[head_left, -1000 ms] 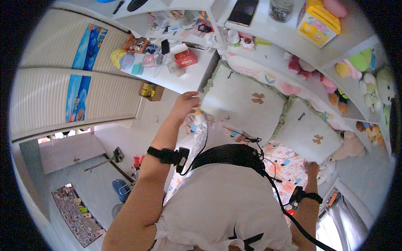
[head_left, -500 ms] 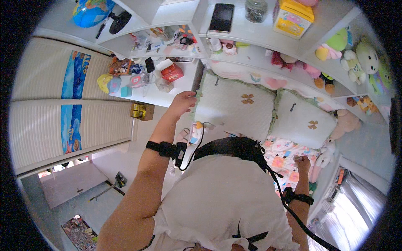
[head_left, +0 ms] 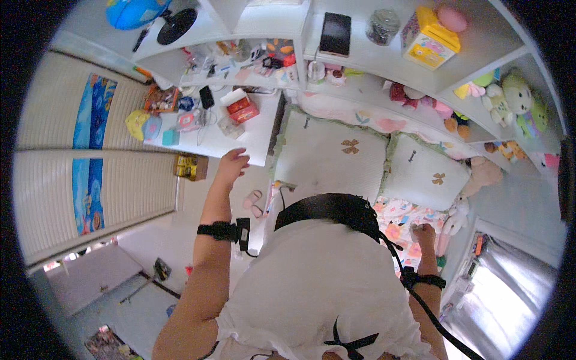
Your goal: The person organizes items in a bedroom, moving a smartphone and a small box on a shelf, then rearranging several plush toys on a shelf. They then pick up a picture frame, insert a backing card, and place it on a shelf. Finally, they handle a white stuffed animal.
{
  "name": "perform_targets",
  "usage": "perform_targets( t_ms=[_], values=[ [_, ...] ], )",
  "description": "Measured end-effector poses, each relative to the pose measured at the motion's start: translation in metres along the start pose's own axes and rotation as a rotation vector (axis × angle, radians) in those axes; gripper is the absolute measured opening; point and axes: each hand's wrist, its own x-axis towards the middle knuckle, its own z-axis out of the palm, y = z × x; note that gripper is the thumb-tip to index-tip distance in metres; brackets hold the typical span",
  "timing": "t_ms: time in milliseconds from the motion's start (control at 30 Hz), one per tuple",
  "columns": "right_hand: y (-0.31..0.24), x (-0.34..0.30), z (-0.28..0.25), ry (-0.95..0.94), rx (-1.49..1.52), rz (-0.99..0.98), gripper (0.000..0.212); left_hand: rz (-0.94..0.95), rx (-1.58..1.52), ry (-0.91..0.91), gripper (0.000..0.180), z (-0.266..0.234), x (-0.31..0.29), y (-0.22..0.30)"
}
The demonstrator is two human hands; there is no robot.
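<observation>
My left hand (head_left: 233,165) is empty, its fingers apart, in the air by the front edge of the white desk (head_left: 255,141). It sits left of the larger pale pillow (head_left: 324,153), which has a green frill and a brown bow print. My right hand (head_left: 424,235) is closed over the patterned bedding (head_left: 393,219), below the smaller pillow (head_left: 429,168). A small pale bit shows at its fingers, too small to name. Each forearm wears a black strap.
Shelves above hold a black tablet (head_left: 335,33), a glass jar (head_left: 383,27), a yellow box (head_left: 429,39) and plush toys (head_left: 517,93). A red box (head_left: 241,108) and a phone (head_left: 206,96) lie on the desk. Pink slippers (head_left: 253,199) are on the floor. A bright window (head_left: 495,294) is at right.
My left hand has moved left, away from the larger pillow's edge, toward the desk's front. My right hand stays closed over the bedding. The whole view has shifted slightly.
</observation>
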Motion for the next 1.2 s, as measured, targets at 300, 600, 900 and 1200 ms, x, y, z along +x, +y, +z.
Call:
perform_targets(
  t_ms=[300,600,900,1200],
  values=[
    [-0.121,-0.022,-0.047,0.079,0.185,-0.042,0.018,0.06,-0.053,-0.098,0.042,-0.003,0.025,0.028],
    [-0.049,-0.143,-0.031,0.18,0.201,0.338,0.014,0.094,0.13,-0.405,0.036,0.08,0.061,0.051],
    [0.022,-0.208,0.008,0.25,0.354,0.755,0.017,0.261,0.275,-0.465,0.034,0.171,0.006,0.111],
    [0.17,-0.183,0.018,0.26,0.407,0.69,0.019,0.316,0.505,-0.548,0.038,0.335,-0.085,0.122]
  ],
)
